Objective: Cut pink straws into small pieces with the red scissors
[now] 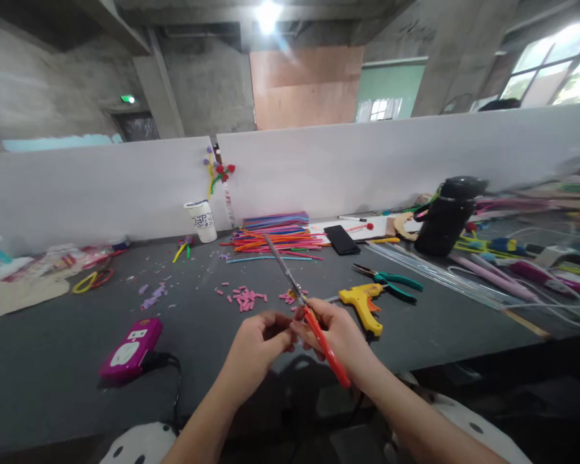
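My right hand (341, 338) is closed around red-handled scissors (326, 348), whose blades point up and to the left, away from me. Close beside it, my left hand (256, 345) has its thumb and fingertips pressed together, almost touching the right fingers. Something small and pale may be between the fingertips, but I cannot make it out. Just beyond the hands lies a pile of short pink cut pieces (246, 298). A second small group of pink pieces (287, 298) sits partly behind the scissors.
A yellow glue gun (365, 306), teal-handled pliers (394, 282) and a black phone (341, 240) lie to the right, before a black flask (447, 219). Coloured pipe cleaners (275, 240) are heaped at the back by a white cup (202, 221). A magenta box (134, 348) with a cord stands left.
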A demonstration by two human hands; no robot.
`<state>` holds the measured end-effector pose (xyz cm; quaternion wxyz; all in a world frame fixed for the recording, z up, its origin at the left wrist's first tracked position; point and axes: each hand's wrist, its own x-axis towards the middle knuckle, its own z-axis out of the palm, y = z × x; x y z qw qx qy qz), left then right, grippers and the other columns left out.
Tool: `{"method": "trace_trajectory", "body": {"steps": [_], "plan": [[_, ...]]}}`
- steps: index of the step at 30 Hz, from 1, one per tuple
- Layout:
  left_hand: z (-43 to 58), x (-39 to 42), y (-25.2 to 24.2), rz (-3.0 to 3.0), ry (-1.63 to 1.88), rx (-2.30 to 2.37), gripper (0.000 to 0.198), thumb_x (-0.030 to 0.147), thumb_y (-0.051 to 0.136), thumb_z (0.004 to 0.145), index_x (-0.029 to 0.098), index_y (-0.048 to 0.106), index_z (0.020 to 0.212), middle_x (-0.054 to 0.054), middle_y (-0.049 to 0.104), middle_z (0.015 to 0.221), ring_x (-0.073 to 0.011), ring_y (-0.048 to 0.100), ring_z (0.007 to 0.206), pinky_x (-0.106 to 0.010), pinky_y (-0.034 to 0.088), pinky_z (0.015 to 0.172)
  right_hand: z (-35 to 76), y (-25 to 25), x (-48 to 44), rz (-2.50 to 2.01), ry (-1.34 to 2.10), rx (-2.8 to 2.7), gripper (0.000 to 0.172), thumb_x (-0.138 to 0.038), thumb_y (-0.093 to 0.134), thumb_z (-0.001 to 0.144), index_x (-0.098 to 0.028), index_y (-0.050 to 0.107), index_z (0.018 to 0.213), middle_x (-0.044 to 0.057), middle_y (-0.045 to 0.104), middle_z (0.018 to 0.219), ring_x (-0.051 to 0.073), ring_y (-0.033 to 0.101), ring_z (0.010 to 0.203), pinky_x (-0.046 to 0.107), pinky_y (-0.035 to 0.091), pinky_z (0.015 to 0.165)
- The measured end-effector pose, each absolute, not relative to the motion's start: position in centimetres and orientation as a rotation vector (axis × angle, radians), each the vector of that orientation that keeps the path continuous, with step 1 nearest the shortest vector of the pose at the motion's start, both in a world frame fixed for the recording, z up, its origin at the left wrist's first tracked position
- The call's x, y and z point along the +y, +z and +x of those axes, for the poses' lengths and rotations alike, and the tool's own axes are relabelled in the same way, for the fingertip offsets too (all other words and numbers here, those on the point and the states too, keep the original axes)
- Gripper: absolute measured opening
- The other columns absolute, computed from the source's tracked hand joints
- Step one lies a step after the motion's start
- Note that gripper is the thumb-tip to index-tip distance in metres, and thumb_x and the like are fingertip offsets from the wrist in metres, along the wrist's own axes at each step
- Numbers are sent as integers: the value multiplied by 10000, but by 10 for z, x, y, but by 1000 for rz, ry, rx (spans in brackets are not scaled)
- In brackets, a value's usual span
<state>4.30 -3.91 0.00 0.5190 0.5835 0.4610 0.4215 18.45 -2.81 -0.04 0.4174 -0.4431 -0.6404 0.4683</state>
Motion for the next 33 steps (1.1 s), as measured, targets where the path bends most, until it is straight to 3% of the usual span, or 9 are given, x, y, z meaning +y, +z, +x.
{"method": "trace_trajectory", "body": {"steps": [5,12,18,27,33], "plan": [[42,-39,0,1534,972,1155,80,208,538,677,147,581,702,-5,566,608,-127,526,577,-247,406,581,185,0,-30,-1126,1186,-1535,79,-231,504,648,-186,441,634,-87,441,440,38,344,313,153,266,322],[39,-38,8,1252,1027,996,92,230,594,653,141,569,654,11,566,576,-96,506,534,-220,386,555,188,0,-29,-1138,1218,-1410,177,-351,501,694,-189,452,642,-105,362,350,58,355,281,168,312,313],[41,-40,5,1194,950,894,117,238,593,671,122,607,678,-12,576,599,-94,498,534,-220,380,544,189,1,-33,-996,1342,-1525,113,-280,522,664,-183,471,689,-80,457,456,54,390,329,151,290,304],[46,-40,0,1427,1052,1175,58,175,590,624,160,609,676,-8,605,615,-130,545,591,-239,417,594,186,-7,-30,-1182,977,-1676,20,-171,468,634,-177,450,626,-72,417,496,58,384,414,167,290,389],[47,-41,1,1487,1142,1214,66,210,565,660,161,608,674,-5,582,601,-128,535,567,-232,417,572,187,-6,-30,-1192,877,-1745,132,-307,458,717,-183,463,671,-60,431,503,76,394,434,186,302,425]]}}
